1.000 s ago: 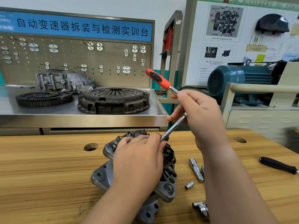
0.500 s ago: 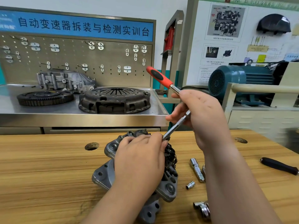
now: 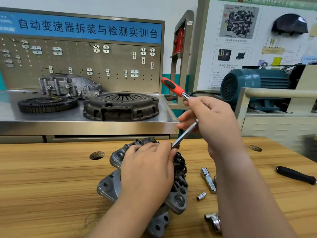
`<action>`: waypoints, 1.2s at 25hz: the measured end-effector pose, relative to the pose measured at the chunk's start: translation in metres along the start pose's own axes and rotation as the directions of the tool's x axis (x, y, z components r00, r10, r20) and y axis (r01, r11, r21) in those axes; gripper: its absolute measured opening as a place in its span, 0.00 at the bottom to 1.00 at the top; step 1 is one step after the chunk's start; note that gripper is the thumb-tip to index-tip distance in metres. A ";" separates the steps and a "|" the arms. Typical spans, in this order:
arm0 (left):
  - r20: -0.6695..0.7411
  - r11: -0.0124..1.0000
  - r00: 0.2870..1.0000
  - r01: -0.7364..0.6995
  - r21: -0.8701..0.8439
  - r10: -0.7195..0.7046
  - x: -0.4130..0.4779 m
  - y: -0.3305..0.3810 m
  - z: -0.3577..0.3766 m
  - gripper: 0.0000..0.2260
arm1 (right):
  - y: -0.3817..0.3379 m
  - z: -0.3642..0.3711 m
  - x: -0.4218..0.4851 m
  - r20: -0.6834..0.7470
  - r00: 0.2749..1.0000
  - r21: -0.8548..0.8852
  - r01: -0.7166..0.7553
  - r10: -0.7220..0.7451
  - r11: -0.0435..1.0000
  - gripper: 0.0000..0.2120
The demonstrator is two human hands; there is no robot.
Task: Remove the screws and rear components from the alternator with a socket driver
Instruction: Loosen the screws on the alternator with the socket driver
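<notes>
The grey alternator point(image 3: 113, 188) lies on the wooden bench point(image 3: 42, 186) with its rear face turned up. My left hand point(image 3: 147, 170) lies over its top and grips it, hiding most of the rear. My right hand point(image 3: 212, 121) holds the steel shaft of the socket driver point(image 3: 184, 133), whose red and black handle point(image 3: 172, 86) points up and to the left. The driver's tip meets the alternator's rear just by my left fingertips. The screw under it is hidden.
To the right of the alternator lie a chrome extension bit point(image 3: 208, 180), a small socket point(image 3: 201, 196), a ratchet head point(image 3: 213, 220) and a black-handled tool point(image 3: 295, 175). A hole point(image 3: 97, 155) is in the bench. Behind stand a steel bench with a clutch cover point(image 3: 120, 105), a flywheel point(image 3: 47, 103) and a teal motor point(image 3: 253, 86).
The scene has barely changed; both hands keep their hold and the driver stays on the same spot at the same slant.
</notes>
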State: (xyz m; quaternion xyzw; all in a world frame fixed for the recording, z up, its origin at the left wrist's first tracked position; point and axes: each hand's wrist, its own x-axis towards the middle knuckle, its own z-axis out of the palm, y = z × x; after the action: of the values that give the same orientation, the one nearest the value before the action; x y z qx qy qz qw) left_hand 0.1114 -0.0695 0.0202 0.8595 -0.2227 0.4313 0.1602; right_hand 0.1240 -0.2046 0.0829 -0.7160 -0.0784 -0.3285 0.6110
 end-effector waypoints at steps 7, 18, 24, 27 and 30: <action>0.024 1.000 0.999 -0.024 0.014 0.023 0.001 -0.001 -0.001 0.11 | 0.003 -0.011 0.000 0.373 0.927 0.518 -0.168 -0.045 0.839 0.11; 0.069 1.000 0.998 -0.007 0.010 0.006 -0.001 -0.001 -0.001 0.14 | 0.007 -0.011 0.001 0.338 0.940 0.532 -0.148 -0.048 0.834 0.13; 0.116 1.000 0.993 0.009 -0.017 -0.007 0.001 -0.001 -0.005 0.15 | 0.005 -0.014 0.003 -0.031 0.999 -0.389 -0.033 0.022 0.920 0.11; 0.110 0.999 0.994 -0.021 -0.047 0.026 0.002 -0.002 -0.006 0.11 | 0.000 -0.015 0.002 0.098 0.995 -0.223 0.054 -0.032 0.973 0.11; 0.229 0.997 0.971 -0.054 -0.063 0.067 0.006 -0.002 -0.009 0.10 | -0.004 -0.015 0.000 0.297 0.953 0.307 -0.033 -0.063 0.951 0.10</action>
State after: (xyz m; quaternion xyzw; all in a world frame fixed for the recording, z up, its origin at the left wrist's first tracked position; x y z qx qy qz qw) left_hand 0.1091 -0.0648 0.0300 0.8917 -0.2780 0.3267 0.1444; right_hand 0.1160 -0.2172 0.0868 -0.6531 -0.2269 -0.2034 0.6933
